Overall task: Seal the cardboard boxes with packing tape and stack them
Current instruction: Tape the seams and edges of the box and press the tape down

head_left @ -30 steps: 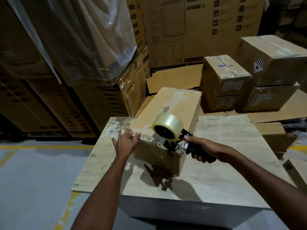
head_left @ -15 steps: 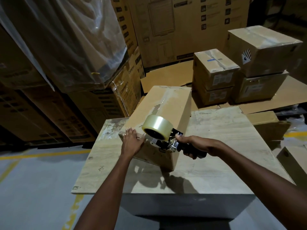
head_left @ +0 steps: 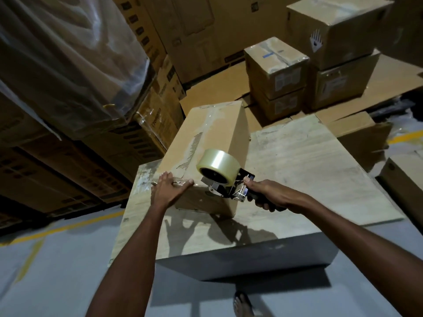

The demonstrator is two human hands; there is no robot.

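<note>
The long cardboard box (head_left: pixel 215 131) lies on the pale wooden surface (head_left: pixel 309 170), running from near to far. The left hand (head_left: pixel 170 191) presses on its near top edge, fingers (head_left: pixel 165 177) straight and slightly spread. The right hand (head_left: pixel 266 193) holds the tape dispenser (head_left: pixel 226 181) against the near end, fingers curled round the handle; the clear tape roll (head_left: pixel 217 163) sits above the box. A printed strip along the box top is unreadable. Far right, stacked boxes (head_left: pixel 274 65) carry white labels too blurred to read; a larger box (head_left: pixel 338 28) shows a white diamond mark.
</note>
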